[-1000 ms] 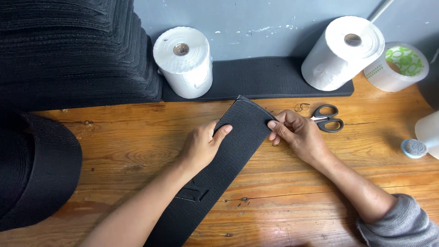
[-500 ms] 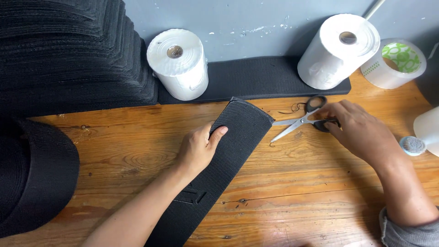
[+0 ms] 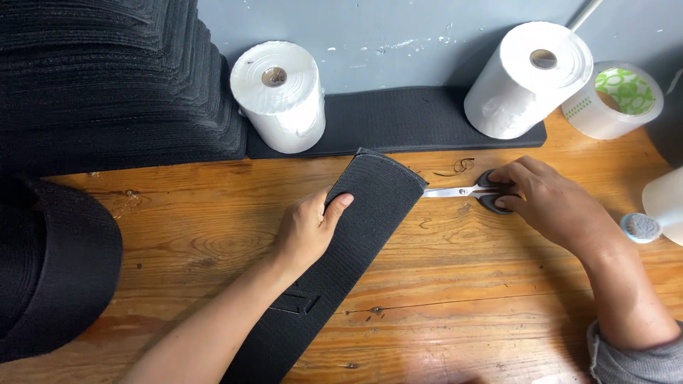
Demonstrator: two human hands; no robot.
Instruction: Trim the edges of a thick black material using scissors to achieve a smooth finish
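Left hand (image 3: 307,229) lay flat on the black fabric strip (image 3: 341,263), fingers extended, thumb across its upper edge, pinning it to the wooden table (image 3: 498,284); nothing gripped. The strip ran diagonally, rounded end pointing at the scissors (image 3: 473,192).

Right hand (image 3: 551,203) curled over the scissors' dark handles, fingers closed about the loops; blades shut, flat on the wood, tips just beside the strip's end.

Judged step: picking up the scissors to trim the strip's end. Next move would call for lifting them, opening the blades, and keeping the fabric pressed flat.
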